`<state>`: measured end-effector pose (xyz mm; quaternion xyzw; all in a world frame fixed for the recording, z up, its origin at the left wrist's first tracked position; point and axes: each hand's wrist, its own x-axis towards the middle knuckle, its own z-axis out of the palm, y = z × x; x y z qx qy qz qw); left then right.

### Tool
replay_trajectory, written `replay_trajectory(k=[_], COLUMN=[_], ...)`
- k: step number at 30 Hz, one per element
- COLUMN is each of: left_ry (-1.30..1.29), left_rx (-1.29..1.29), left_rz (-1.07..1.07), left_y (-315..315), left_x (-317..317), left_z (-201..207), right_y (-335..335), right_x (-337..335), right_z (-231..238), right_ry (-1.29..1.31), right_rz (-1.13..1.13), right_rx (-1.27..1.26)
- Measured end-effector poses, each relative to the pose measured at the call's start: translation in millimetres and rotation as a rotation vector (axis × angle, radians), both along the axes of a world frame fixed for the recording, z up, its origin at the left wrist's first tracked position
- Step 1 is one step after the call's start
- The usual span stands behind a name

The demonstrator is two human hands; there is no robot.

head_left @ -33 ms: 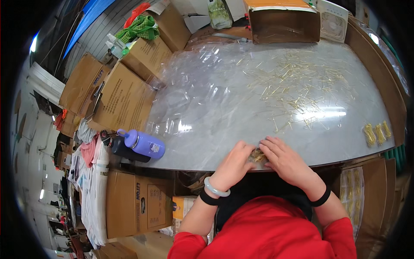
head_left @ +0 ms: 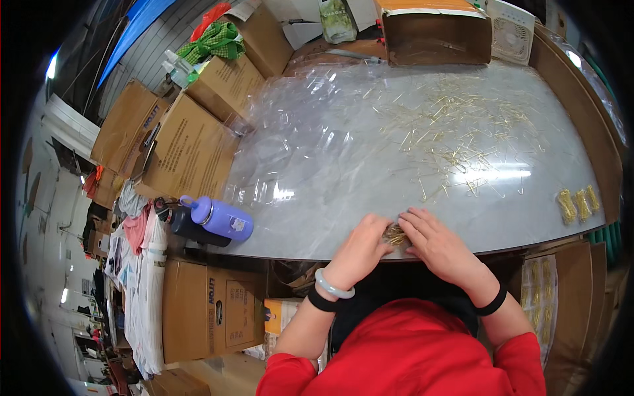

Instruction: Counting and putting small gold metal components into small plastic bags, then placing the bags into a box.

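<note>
At the near edge of the grey table (head_left: 310, 224), my left hand (head_left: 362, 245) and my right hand (head_left: 432, 241) press in from both sides on a small bundle of gold wire hooks (head_left: 395, 235). The left fingers curl against the bundle; the right fingers lie close together along its other side. The hands hide part of it. Many loose gold wire hooks (head_left: 462, 132) lie scattered over the middle and far right of the table. Several finished-looking gold bundles (head_left: 582, 205) sit in a row at the right edge.
Clear plastic bags (head_left: 297, 132) cover the table's left part. A purple bottle (head_left: 224, 219) and a black bottle (head_left: 191, 228) lean at the near left corner. Cardboard boxes (head_left: 191, 152) line the left; an open box (head_left: 436, 39) and a white fan (head_left: 512, 36) stand at the back.
</note>
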<state>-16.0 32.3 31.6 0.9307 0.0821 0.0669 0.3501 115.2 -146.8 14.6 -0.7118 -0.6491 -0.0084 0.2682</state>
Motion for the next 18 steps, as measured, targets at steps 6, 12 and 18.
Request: replay_trajectory(k=[6, 12, 18], left_ry=[-0.096, -0.21, -0.119], left_rx=[-0.236, -0.061, -0.195], left_rz=[0.021, 0.04, 0.041], left_y=[-5.5, -18.2, -7.9], left_x=[12.6, 14.6, 13.7], left_z=[-2.5, -10.5, -12.3], right_y=[-0.5, -1.5, -10.6], right_x=[1.5, -0.6, -1.1], right_z=[-7.8, -2.4, 4.4], right_ry=[0.031, 0.051, 0.021], right_rz=[-0.081, -0.166, -0.21], right_rx=[0.056, 0.032, 0.068])
